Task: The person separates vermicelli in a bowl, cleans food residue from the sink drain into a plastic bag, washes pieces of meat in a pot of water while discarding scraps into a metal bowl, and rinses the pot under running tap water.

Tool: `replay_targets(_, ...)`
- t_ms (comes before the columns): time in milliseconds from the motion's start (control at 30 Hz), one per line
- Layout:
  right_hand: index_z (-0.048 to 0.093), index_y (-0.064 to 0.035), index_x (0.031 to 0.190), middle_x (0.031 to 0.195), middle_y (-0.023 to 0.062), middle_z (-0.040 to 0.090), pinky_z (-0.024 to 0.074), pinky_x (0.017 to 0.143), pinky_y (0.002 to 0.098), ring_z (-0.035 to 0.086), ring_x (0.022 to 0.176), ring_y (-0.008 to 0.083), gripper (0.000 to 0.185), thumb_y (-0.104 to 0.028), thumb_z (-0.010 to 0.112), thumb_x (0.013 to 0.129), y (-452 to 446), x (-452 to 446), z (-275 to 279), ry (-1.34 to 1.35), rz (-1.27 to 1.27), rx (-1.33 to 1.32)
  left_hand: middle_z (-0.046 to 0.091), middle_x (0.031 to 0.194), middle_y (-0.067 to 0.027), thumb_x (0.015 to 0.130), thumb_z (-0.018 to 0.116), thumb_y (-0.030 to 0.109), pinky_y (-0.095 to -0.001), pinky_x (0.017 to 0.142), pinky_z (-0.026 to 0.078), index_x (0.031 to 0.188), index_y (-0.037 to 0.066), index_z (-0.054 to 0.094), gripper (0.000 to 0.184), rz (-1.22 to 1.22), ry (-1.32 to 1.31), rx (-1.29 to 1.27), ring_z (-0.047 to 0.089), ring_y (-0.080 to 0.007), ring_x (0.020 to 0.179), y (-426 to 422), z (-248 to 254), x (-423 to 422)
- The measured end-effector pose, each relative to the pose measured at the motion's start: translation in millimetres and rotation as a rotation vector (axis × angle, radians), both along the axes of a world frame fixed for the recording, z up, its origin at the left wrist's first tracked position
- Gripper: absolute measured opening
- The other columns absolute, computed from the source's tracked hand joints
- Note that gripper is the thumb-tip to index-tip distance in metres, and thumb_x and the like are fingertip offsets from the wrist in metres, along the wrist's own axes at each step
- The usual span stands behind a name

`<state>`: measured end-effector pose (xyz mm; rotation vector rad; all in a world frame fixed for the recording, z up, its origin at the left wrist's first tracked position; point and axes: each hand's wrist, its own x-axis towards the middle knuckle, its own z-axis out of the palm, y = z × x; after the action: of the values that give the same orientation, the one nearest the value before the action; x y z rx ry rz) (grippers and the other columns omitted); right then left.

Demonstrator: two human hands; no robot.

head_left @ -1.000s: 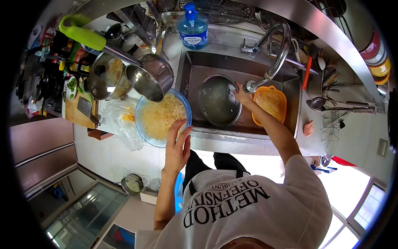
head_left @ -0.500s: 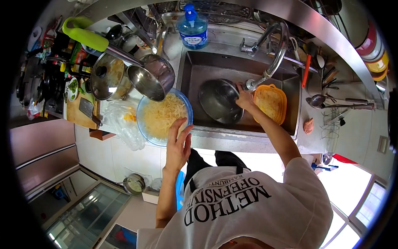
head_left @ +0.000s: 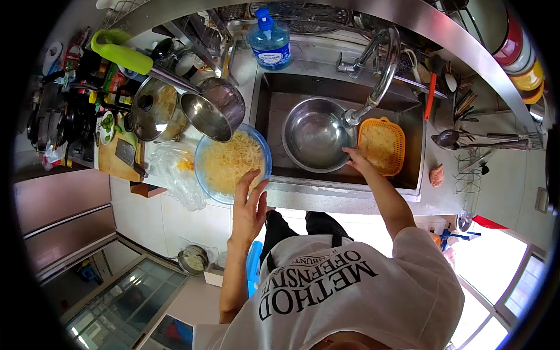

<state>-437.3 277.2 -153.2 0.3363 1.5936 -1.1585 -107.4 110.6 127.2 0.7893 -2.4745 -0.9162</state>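
Observation:
A shiny metal bowl [head_left: 318,137] rests in the sink with its mouth facing up, below the faucet head. My right hand [head_left: 360,161] pinches the bowl's right rim with its fingertips. Beside that hand, an orange plastic basket [head_left: 398,169] holds pale yellow food. My left hand [head_left: 251,207] hangs at the front edge of a clear blue-rimmed basin [head_left: 204,195], fingers apart and holding nothing. Pale yellow shreds [head_left: 230,166] fill this basin; whether my left fingertips touch its rim, I cannot tell.
A steel faucet [head_left: 388,79] arches over the sink [head_left: 274,99]. A saucepan [head_left: 213,108] with a green handle overhangs the basin. Left of it are a lidded pot [head_left: 153,111], plastic bag [head_left: 181,181], and cleaver [head_left: 125,151] on a board. A blue soap bottle [head_left: 269,46] stands behind.
The metal bowl has gone from tilted to level, its inside now showing. My right hand has moved down along its rim, toward me. My left hand has stayed nearly still.

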Motion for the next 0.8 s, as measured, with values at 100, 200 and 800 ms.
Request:
replay_targets(100, 0.054, -0.0075, 0.111, 0.090, 0.0048, 0.056, 0.0397, 0.040, 0.0228, 0.052, 0.058, 0.0147, 0.032, -0.014, 0.065, 0.082, -15.0, 20.3, 0.5, -0.079, -0.050, 0.048, 0.049, 0.128, -0.0146, 0.077, 0.060, -0.011, -0.0415, 0.099, 0.042, 0.115, 0.005, 0.060, 0.041, 0.002, -0.009, -0.009, 0.047, -0.0350, 0.122, 1.8, 2.2, 0.6)
replay_targets(200, 0.053, -0.0073, 0.111, 0.089, 0.0040, 0.055, 0.0423, 0.043, 0.0250, 0.054, 0.065, 0.0187, 0.032, -0.011, 0.062, 0.081, -21.0, 25.5, 13.4, -0.058, -0.027, -0.062, 0.049, 0.128, -0.0146, 0.077, 0.060, -0.010, -0.0417, 0.099, 0.042, 0.115, 0.005, 0.060, 0.041, 0.001, 0.003, -0.018, 0.047, -0.0352, 0.121, -1.2, 5.8, -0.6)
replay_targets(800, 0.014, -0.0132, 0.151, 0.132, 0.0287, 0.046, 0.0510, 0.080, 0.0463, 0.056, 0.102, 0.0456, 0.093, 0.009, 0.055, 0.071, -73.7, 40.9, 126.0, 1.505, 0.794, 0.179, 0.048, 0.128, -0.0176, 0.076, 0.060, -0.011, -0.0432, 0.098, 0.042, 0.115, 0.004, 0.058, 0.043, -0.045, 0.091, -0.004, 0.047, -0.0380, 0.119, -8.5, 19.9, 13.5)
